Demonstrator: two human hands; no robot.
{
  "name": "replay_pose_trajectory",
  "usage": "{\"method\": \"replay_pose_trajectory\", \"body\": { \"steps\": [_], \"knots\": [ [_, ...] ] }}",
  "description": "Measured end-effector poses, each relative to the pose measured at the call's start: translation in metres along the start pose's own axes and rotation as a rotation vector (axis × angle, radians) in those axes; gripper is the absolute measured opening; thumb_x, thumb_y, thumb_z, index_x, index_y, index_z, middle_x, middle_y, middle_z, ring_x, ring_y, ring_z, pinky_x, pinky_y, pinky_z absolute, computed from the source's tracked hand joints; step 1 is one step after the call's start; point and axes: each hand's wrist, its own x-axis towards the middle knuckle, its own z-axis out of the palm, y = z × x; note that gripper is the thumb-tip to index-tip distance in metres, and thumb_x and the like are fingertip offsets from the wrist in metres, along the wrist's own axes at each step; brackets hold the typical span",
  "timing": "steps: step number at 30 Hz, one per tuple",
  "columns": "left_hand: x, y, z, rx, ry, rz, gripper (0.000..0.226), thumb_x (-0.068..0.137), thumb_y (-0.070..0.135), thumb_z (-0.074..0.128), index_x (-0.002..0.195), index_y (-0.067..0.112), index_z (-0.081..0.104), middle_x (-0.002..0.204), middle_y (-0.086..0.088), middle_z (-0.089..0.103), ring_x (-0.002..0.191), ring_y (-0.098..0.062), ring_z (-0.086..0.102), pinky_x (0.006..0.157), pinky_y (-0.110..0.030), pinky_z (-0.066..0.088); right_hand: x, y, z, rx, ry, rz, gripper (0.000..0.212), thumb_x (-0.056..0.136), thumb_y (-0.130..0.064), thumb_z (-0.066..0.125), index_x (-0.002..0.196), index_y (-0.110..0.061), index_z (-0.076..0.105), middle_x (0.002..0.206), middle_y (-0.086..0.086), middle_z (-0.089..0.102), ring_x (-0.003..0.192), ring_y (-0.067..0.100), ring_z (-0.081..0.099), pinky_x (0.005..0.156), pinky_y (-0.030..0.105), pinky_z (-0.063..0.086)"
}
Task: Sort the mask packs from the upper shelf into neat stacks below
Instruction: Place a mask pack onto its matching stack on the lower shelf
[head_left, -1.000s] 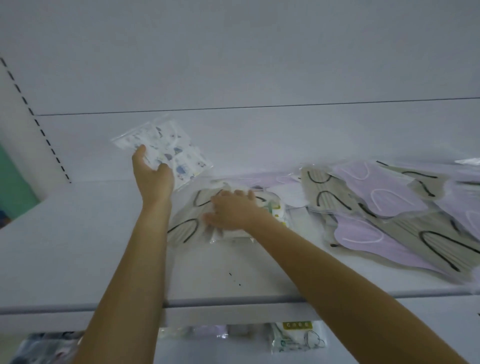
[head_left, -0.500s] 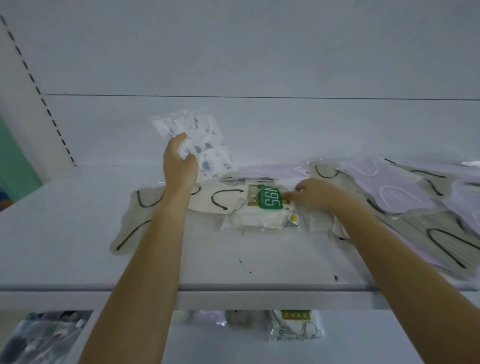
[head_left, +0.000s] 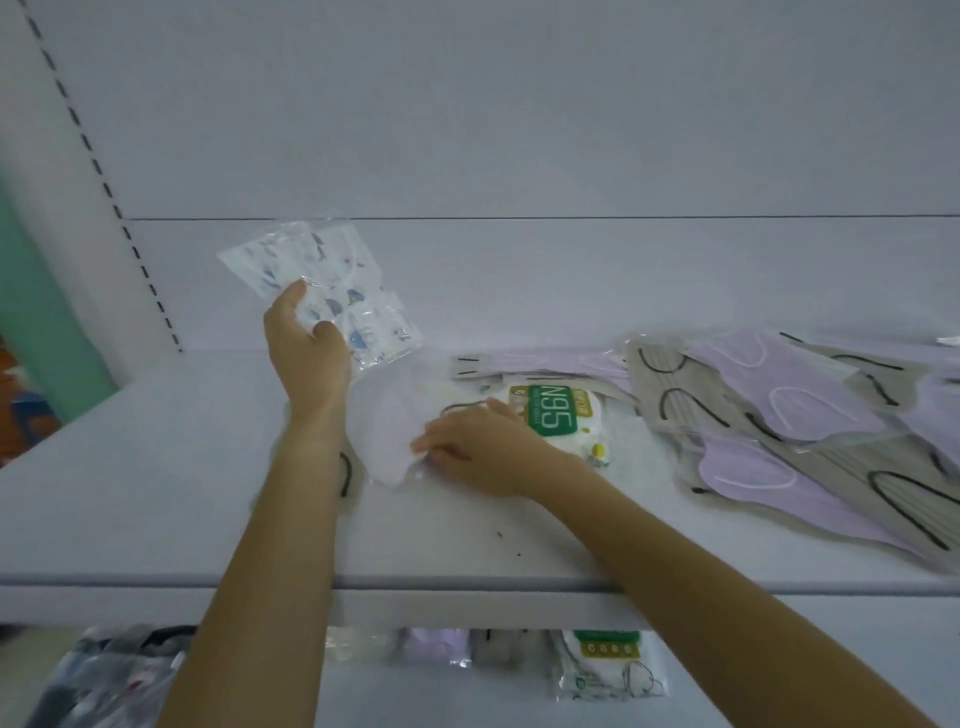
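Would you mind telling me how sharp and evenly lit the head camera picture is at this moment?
Head view: dim, flat, bluish light with hardly any shadow; soft throughout, the lilac pack under the right hand smeared; the N95 pack stays legible; the printed pack in the left hand shows faint glare; shelf edge bows from wide-angle distortion.

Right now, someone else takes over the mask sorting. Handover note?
Left hand: holding the printed mask pack up above the upper shelf.
Right hand: on the shelf, fingers at a pale lilac pack, beside the N95 pack.
Loose pile of lilac and grey packs lies to the right, unsorted.
Lower shelf: a few packs in a row already.
Left: most of the upper shelf.
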Motion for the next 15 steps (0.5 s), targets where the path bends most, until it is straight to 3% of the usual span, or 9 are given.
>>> {"method": "replay_pose_trajectory", "body": {
  "steps": [3, 8, 10, 13, 15],
  "knots": [
    [0.006, -0.006, -0.02, 0.013, 0.015, -0.039, 0.056, 0.084, -0.009, 0.035, 0.135, 0.011, 0.045, 0.142, -0.002, 0.041, 0.134, -0.013, 0.036, 0.111, -0.022, 0.026, 0.011, -0.02, 0.012, -0.102, -0.096, -0.022, 0.038, 0.101, -0.03, 0.027, 0.133, -0.031, 0.047, 0.138, -0.009, 0.048, 0.13, 0.014, 0.04, 0.113, 0.049, 0.012],
    [0.008, -0.009, -0.038, 0.038, 0.024, -0.053, 0.056, 0.084, -0.009, 0.035, 0.134, 0.012, 0.045, 0.142, -0.002, 0.041, 0.133, -0.013, 0.036, 0.111, -0.023, 0.027, 0.022, -0.037, 0.013, -0.065, -0.1, 0.002, 0.038, 0.102, -0.029, 0.025, 0.134, -0.031, 0.046, 0.14, -0.01, 0.046, 0.131, 0.014, 0.041, 0.113, 0.052, -0.003],
    [0.01, -0.008, -0.043, 0.041, 0.031, -0.054, 0.056, 0.084, -0.009, 0.035, 0.134, 0.013, 0.045, 0.142, -0.002, 0.04, 0.133, -0.013, 0.036, 0.111, -0.024, 0.027, 0.021, -0.039, 0.013, -0.071, -0.103, -0.018, 0.042, 0.101, -0.035, 0.029, 0.143, -0.03, 0.032, 0.15, -0.006, 0.034, 0.138, 0.014, 0.029, 0.113, 0.05, -0.007],
    [0.011, -0.004, -0.05, 0.049, 0.021, -0.043, 0.056, 0.085, -0.009, 0.034, 0.135, 0.013, 0.044, 0.143, -0.001, 0.04, 0.133, -0.013, 0.036, 0.112, -0.024, 0.027, 0.012, -0.035, 0.007, -0.125, -0.09, 0.041, 0.069, 0.095, -0.052, 0.036, 0.15, -0.027, 0.003, 0.159, 0.002, -0.002, 0.146, 0.02, -0.001, 0.115, 0.047, -0.007],
    [0.009, -0.001, -0.05, 0.054, 0.004, -0.032, 0.056, 0.085, -0.009, 0.034, 0.136, 0.013, 0.044, 0.142, 0.0, 0.04, 0.133, -0.012, 0.036, 0.111, -0.023, 0.027, -0.001, -0.027, -0.001, -0.128, -0.079, 0.133, 0.079, 0.092, -0.058, 0.038, 0.15, -0.024, -0.004, 0.158, 0.005, -0.009, 0.145, 0.025, -0.002, 0.116, 0.048, -0.002]
  ]
}}
